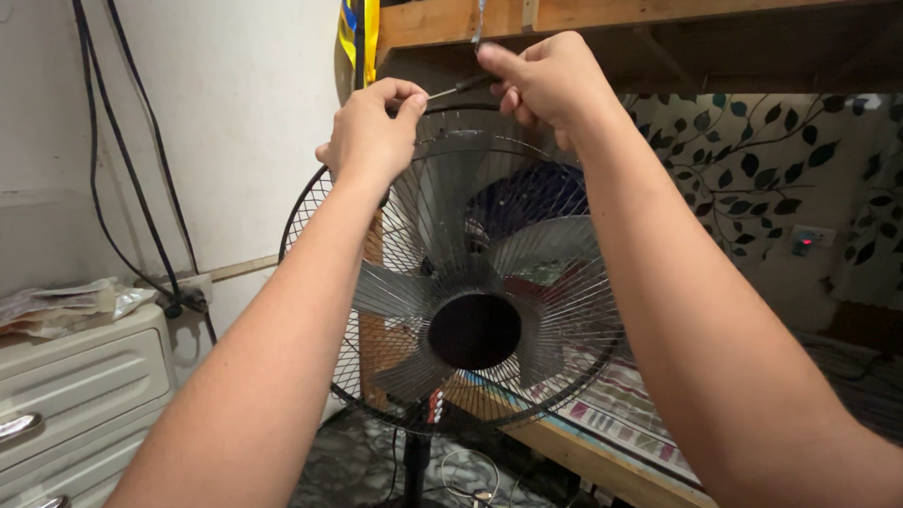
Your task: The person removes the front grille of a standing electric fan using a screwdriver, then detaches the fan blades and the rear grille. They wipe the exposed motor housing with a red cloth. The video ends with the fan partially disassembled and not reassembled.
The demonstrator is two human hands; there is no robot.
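Gripping a screwdriver [457, 87], right hand [548, 79]; left hand [371, 136] pinches the fan guard [569, 318].

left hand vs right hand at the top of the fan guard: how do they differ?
The left hand pinches the top rim of the fan guard and holds no tool; the right hand grips a thin screwdriver. The left hand sits lower and nearer the wall; the right hand sits higher, just under the wooden shelf. Both are bare and closed, and they meet at the guard's top.
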